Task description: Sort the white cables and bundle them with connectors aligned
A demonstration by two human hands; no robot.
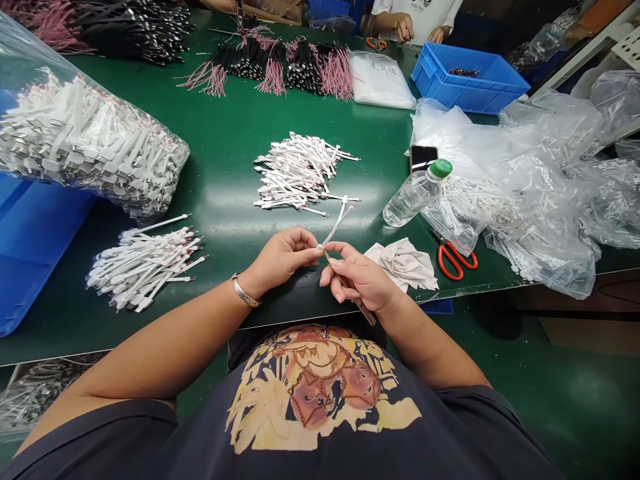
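Your left hand (283,259) pinches a white flat cable (336,225) between thumb and fingertips, near one end, and the cable's forked length rises away from your grip above the green workbench (220,160). Your right hand (360,280) is curled closed around a slim tool (363,309), with its tip up against the cable at your left fingers. Your fingers hide most of it, so it's hard to say exactly what kind of tool it is. A crumpled beige cloth (403,265) lies just beside your right hand. Straight ahead sits a loose pile of white cables (300,173), with a second bunch of white cables (145,267) off to your left. Red-handled scissors (456,261) lie near the cloth, below a plastic water bottle (414,195).
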